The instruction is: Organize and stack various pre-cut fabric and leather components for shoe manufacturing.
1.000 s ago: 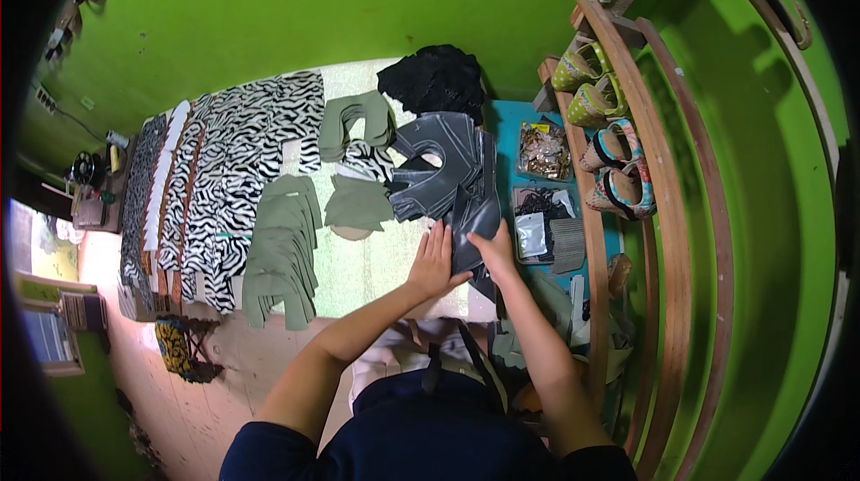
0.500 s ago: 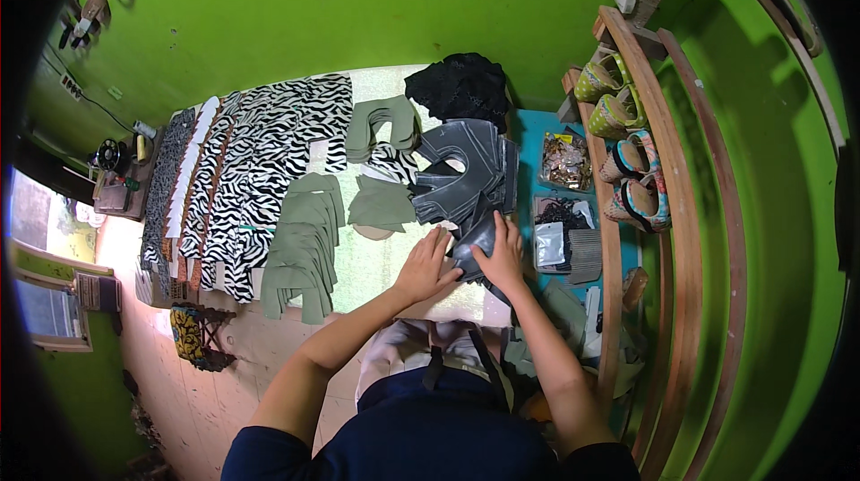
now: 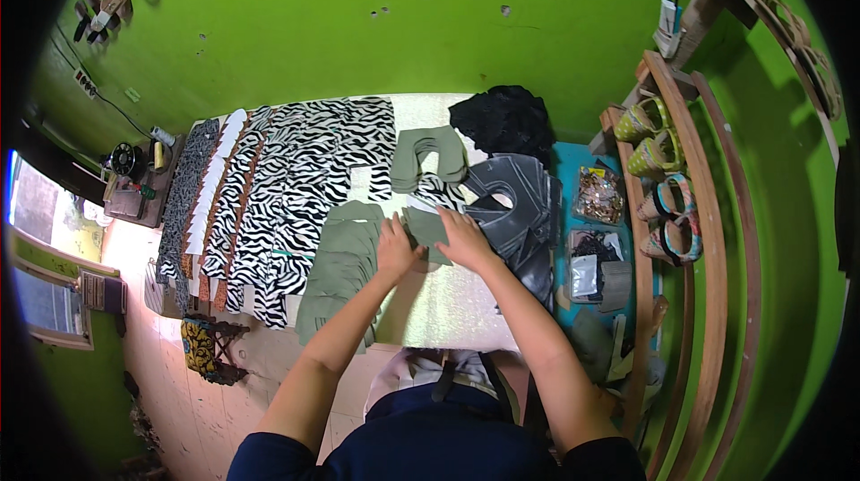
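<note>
My right hand [image 3: 463, 239] lies with its fingers stretched over a small stack of olive-green cut pieces [image 3: 425, 228] in the middle of the table. Just left of that stack is my left hand [image 3: 397, 251], fingers extended and thumb apart. Its fingers are beside the right edge of a fanned row of olive pieces [image 3: 336, 266]; whether they touch it I cannot tell. Dark grey cut pieces [image 3: 524, 203] lie in a pile right of my right hand. Beyond the hands sit U-shaped olive pieces [image 3: 428, 163] and a small zebra-print piece [image 3: 439, 190].
Rows of zebra-print pieces [image 3: 300, 158] cover the table's left side. Black fabric [image 3: 503, 124] is bunched at the far right. Clear containers of small parts [image 3: 598, 193] stand to the right, beside a wooden rack [image 3: 708, 293] with sandals [image 3: 667, 217]. A patterned stool [image 3: 199, 347] stands at lower left.
Both hands have left the dark grey pieces and moved left to the small olive stack. The whole view has shifted, so the table appears lower and further right.
</note>
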A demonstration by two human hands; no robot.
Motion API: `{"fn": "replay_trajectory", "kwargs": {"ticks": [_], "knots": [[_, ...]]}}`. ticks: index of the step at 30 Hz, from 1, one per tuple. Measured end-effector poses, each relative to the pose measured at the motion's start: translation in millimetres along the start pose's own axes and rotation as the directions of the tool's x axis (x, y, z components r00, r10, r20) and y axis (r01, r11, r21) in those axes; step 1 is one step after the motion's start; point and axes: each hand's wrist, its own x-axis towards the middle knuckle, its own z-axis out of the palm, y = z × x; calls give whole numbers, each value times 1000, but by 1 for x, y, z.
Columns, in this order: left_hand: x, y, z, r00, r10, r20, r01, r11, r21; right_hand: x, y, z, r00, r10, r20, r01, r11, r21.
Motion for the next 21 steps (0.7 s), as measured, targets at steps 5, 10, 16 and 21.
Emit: {"fn": "replay_trajectory", "kwargs": {"ticks": [5, 10, 16, 21], "knots": [[-6, -20, -4, 980, 189, 53, -194, 976, 99, 24, -19, 20, 988, 103, 119, -72, 968, -241], [-4, -36, -13, 944, 281, 174, -297, 953, 69, 25, -23, 30, 913, 195, 360, -152, 978, -142], [-14, -43, -17, 893, 338, 296, -341, 939, -43, 10, -15, 31, 987, 40, 158, -49, 997, 56], [-27, -35, -28, 850, 279, 447, -235, 960, -151, -7, -19, 22, 876, 166, 452, -259, 954, 152]]}}
